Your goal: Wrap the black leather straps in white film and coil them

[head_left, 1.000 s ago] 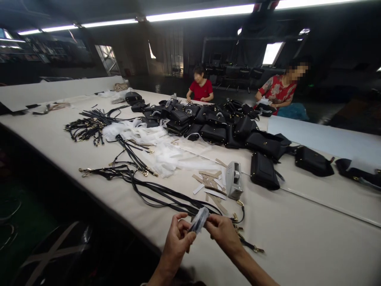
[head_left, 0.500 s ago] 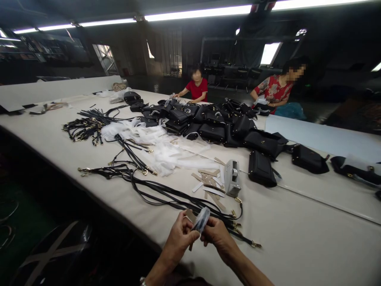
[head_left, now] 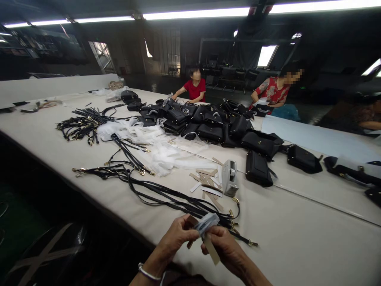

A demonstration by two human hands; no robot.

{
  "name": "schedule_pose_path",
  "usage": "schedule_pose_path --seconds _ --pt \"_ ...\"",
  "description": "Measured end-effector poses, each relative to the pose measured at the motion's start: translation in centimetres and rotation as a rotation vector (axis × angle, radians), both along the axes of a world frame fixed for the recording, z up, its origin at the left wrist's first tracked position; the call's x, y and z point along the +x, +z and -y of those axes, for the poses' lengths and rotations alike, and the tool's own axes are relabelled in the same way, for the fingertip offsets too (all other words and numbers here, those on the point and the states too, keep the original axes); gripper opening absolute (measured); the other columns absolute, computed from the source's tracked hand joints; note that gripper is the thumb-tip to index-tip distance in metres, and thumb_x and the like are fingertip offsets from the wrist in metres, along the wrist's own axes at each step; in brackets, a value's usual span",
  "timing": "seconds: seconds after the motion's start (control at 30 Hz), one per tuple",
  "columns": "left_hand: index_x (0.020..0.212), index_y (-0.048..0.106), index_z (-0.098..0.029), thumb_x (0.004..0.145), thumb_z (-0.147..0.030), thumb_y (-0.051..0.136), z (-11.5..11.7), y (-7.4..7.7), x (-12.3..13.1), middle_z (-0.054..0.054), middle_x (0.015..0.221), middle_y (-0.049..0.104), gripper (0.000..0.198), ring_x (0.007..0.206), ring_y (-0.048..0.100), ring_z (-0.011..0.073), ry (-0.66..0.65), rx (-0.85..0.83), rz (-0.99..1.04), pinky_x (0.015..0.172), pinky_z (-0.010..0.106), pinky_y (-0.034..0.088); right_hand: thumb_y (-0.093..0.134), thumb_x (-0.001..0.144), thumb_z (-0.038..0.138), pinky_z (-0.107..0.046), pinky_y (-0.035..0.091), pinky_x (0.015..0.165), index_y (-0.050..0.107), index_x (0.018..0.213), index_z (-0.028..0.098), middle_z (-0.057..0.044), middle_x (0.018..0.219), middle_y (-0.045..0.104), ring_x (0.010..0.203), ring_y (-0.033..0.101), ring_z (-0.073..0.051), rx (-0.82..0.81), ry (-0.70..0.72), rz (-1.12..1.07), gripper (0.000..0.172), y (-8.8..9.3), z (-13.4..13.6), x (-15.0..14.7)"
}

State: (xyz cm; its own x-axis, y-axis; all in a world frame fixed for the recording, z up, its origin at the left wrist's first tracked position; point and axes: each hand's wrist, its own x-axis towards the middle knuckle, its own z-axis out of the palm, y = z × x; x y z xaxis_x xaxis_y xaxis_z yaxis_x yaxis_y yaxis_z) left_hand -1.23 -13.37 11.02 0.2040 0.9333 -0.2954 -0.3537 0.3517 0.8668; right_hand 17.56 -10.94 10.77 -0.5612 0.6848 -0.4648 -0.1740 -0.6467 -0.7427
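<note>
The wrapped bundle (head_left: 208, 222), its clear plastic bunched around it, sits between the two hands, held up over the near edge of the bench (head_left: 297, 226). Half a second ago it stands more upright; now it lies flatter and leans toward the right. A tan strip (head_left: 212, 251) now shows below it, slanting down past the right fingers, where the earlier frame shows none. The left hand (head_left: 179, 235) keeps its grip clamped on the bundle's left end, with a brown card edge (head_left: 193, 220) showing above the fingers. The right hand (head_left: 222, 243) has its grip pinched on the strip, close against the bundle. The white bracelet (head_left: 149, 273) shows more fully on the left wrist. The black straps (head_left: 166, 196) and tape dispenser (head_left: 230, 178) stay beyond the hands.
</note>
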Motion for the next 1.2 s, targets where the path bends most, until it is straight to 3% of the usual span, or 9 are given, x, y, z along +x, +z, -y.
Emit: schedule_pose_path --seconds 0.1,0.23,0.37,0.47,0.57,0.67,0.77,0.97,1.2 --pt "0.077 0.060 -0.013 0.062 -0.027 0.083 -0.2 -0.1 0.2 -0.001 0.068 0.060 0.030 0.055 0.050 0.0091 0.022 0.001 -0.022 0.044 0.018 0.038 0.084 0.069 0.039 -0.025 0.042 0.056 0.077 0.081 0.009 -0.007 0.064 0.068 0.053 0.057 -0.012 0.087 -0.075 0.066 0.032 -0.2 0.2 -0.9" --pt "0.069 0.050 -0.017 0.061 -0.029 0.083 -0.6 -0.3 0.7 -0.004 0.061 0.057 0.035 0.052 0.051 0.0094 0.046 -0.003 -0.062 0.046 0.019 0.038 0.082 0.070 0.037 -0.027 0.046 0.058 0.078 0.089 0.012 -0.008 0.077 0.072 0.056 0.059 -0.014 0.184 -0.111 0.115 0.031 0.0 0.0 -1.3" --pt "0.064 0.044 -0.021 0.064 -0.030 0.079 -0.9 0.4 1.6 -0.007 0.055 0.052 0.037 0.047 0.050 0.0106 0.095 0.056 -0.229 0.044 0.020 0.038 0.081 0.070 0.038 -0.027 0.047 0.058 0.077 0.082 0.011 -0.006 0.070 0.070 0.057 0.060 -0.015 0.253 -0.184 0.164 0.030 -0.4 -0.3 -1.5" --pt "0.067 0.047 -0.021 0.070 -0.025 0.075 -0.7 1.3 2.1 -0.005 0.058 0.056 0.029 0.051 0.055 0.0130 0.132 0.149 -0.384 0.048 0.022 0.042 0.083 0.066 0.046 -0.027 0.047 0.054 0.074 0.076 0.011 -0.004 0.065 0.067 0.053 0.057 -0.015 0.257 -0.292 0.174 0.037 -1.6 -0.5 -1.8" --pt "0.076 0.057 -0.019 0.075 -0.023 0.071 -0.5 2.1 2.0 -0.001 0.072 0.065 0.015 0.066 0.062 0.0163 0.068 0.233 -0.429 0.062 0.024 0.048 0.078 0.070 0.054 -0.027 0.043 0.049 0.071 0.079 0.013 -0.002 0.064 0.064 0.048 0.050 -0.012 0.237 -0.364 0.193 0.043 -2.6 -0.5 -2.1" --pt "0.074 0.061 -0.017 0.078 -0.027 0.068 -0.8 2.5 1.5 0.000 0.071 0.063 0.013 0.067 0.058 0.0160 0.052 0.215 -0.510 0.063 0.024 0.044 0.078 0.070 0.054 -0.025 0.039 0.047 0.069 0.078 0.014 0.000 0.064 0.062 0.048 0.046 -0.010 0.244 -0.403 0.213 0.042 -2.8 -0.6 -2.4" --pt "0.064 0.059 -0.017 0.082 -0.033 0.061 -1.7 2.4 0.9 -0.001 0.063 0.057 0.024 0.062 0.052 0.0147 0.059 0.154 -0.529 0.060 0.024 0.040 0.080 0.068 0.052 -0.024 0.037 0.049 0.069 0.075 0.015 0.001 0.064 0.060 0.052 0.045 -0.010 0.274 -0.414 0.227 0.039 -2.4 -0.8 -2.6" --pt "0.063 0.055 -0.017 0.067 -0.024 0.062 -2.5 0.9 0.6 -0.006 0.054 0.046 0.011 0.052 0.040 0.0111 0.088 0.044 -0.568 0.051 0.023 0.032 0.085 0.063 0.046 -0.024 0.040 0.053 0.074 0.075 0.014 -0.001 0.064 0.063 0.058 0.049 -0.014 0.295 -0.342 0.277 0.036 -1.5 -1.4 -2.6" --pt "0.060 0.052 -0.021 0.069 -0.011 0.055 -2.6 0.4 1.4 -0.002 0.059 0.055 0.014 0.057 0.050 0.0157 0.255 0.145 -0.835 0.058 0.026 0.037 0.088 0.057 0.047 -0.028 0.046 0.060 0.076 0.077 0.013 -0.004 0.070 0.069 0.062 0.055 -0.017 0.268 -0.298 0.291 0.041 -0.8 -1.7 -3.1"
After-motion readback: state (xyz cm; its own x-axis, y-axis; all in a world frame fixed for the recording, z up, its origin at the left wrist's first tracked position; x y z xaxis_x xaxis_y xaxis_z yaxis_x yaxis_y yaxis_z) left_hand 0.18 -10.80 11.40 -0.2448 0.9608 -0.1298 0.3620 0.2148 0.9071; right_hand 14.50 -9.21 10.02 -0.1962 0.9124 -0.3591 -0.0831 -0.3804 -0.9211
